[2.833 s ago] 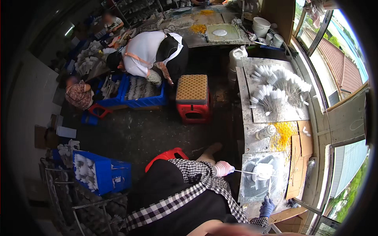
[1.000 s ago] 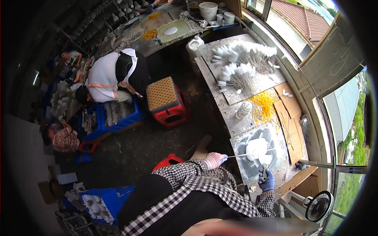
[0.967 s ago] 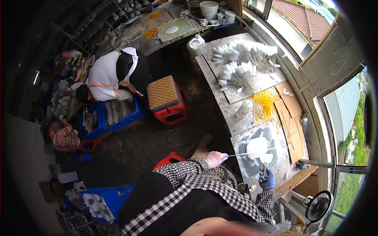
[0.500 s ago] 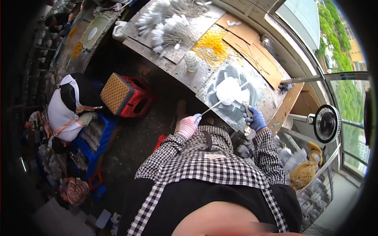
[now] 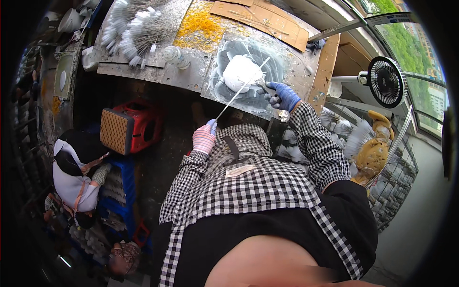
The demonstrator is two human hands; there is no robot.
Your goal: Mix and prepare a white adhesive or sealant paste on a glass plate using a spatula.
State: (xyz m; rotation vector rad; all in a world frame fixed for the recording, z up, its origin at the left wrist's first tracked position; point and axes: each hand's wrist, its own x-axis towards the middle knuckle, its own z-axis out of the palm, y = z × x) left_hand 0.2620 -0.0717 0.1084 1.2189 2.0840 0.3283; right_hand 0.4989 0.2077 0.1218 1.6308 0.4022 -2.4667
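My left hand [image 5: 204, 137], in a pink-and-white striped glove with blue fingertips, is closed on the near end of a thin rod [image 5: 229, 104]. The rod slants away to the right, its whitish far part reaching over a mound of white paste [image 5: 239, 71]. That mound sits on a grey, paste-smeared slab [image 5: 222, 95] on the bench. My right hand [image 5: 284, 97], in a blue glove with grey fingertips, is closed around a small scraper [image 5: 261, 83] at the mound's right edge, close by the rod. The scraper's handle is mostly hidden in the fingers.
On the bench lie yellow rings [image 5: 200, 29], bundles of white-tipped wire rods [image 5: 141, 36], a clear bottle [image 5: 176, 57] and cardboard [image 5: 267, 21]. A black fan [image 5: 386, 82] stands right. A red stool [image 5: 143, 125] and a seated person [image 5: 76, 167] are at left.
The view has shifted, moving the bench up and left in the picture. The rod's far part now extends across the mound, and the scraper's paste-covered blade shows less than before.
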